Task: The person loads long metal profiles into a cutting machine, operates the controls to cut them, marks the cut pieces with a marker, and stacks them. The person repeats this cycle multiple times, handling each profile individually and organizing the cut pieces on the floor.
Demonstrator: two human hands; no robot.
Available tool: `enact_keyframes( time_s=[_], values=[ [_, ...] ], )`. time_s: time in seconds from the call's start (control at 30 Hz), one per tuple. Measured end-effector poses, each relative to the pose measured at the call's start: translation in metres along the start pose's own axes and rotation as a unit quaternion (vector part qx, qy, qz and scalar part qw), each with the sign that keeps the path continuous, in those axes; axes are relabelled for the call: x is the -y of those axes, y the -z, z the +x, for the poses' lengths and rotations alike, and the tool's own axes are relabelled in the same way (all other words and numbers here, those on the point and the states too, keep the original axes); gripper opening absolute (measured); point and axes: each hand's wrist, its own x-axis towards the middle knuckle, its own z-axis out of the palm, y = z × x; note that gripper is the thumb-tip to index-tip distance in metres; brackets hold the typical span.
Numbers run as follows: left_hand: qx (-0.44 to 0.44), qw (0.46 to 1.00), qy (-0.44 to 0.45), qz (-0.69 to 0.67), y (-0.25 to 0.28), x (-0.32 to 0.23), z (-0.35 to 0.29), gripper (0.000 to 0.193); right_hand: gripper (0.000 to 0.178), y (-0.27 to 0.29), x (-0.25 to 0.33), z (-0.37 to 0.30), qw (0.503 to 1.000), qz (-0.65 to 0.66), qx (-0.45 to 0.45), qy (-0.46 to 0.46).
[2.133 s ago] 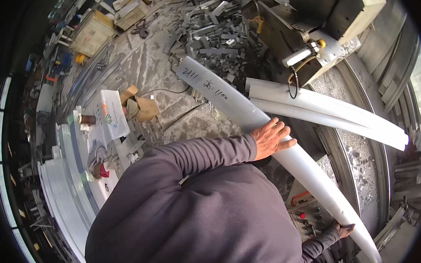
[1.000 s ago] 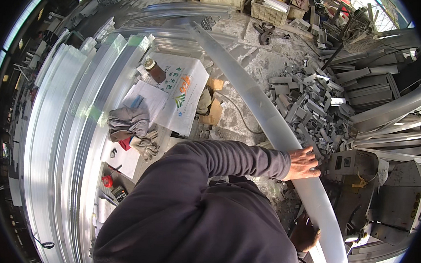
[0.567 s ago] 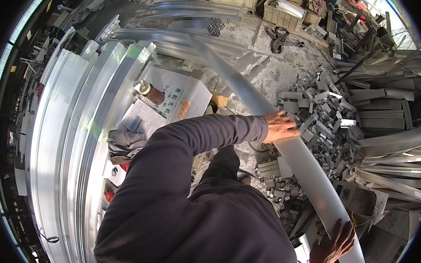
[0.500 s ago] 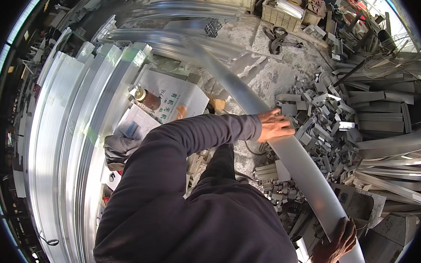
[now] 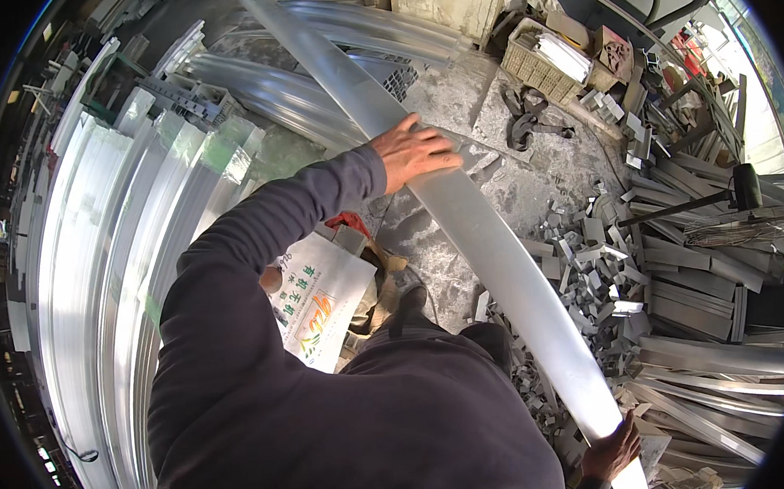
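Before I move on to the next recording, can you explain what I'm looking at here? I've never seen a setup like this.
There is no machine arm: a person works with bare hands. The view comes from a fisheye camera on their head, looking down, so straight edges bend. The dark sleeves and torso are theirs. The left hand lies across a long metal profile; the right hand is against it near its lower end. Together they appear to hold it, though its underside is hidden. On the floor beyond lies a heap of metal offcuts, with a woven basket further back. Stacked silvery profiles fill the left side.
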Motion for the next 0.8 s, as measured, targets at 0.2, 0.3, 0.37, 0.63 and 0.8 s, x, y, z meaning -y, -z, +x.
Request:
enact_keyframes(
  time_s=[0.2,0.3,0.37,0.63,0.8],
  values=[
    [-0.405,0.289,0.350,-0.794,-0.067,0.054,0.016,0.070,0.067,-0.077,0.102,0.155,0.979,0.130,-0.043,0.152],
    [-0.388,0.062,0.179,-0.902,-0.154,0.030,0.113,0.069,0.066,-0.132,0.168,0.254,0.957,0.173,-0.105,0.209],
    [-0.381,0.048,0.352,-0.854,-0.206,0.074,0.155,0.058,0.074,-0.160,0.184,0.322,0.957,0.159,-0.103,0.220],
    [-0.344,0.013,0.562,-0.752,-0.308,0.207,0.290,0.065,0.085,-0.149,0.157,0.599,0.941,0.103,0.105,0.306],
    [-0.325,-0.017,0.578,-0.748,-0.329,0.272,0.317,0.082,0.086,-0.139,0.272,0.747,0.924,0.090,0.132,0.348]
  ],
)
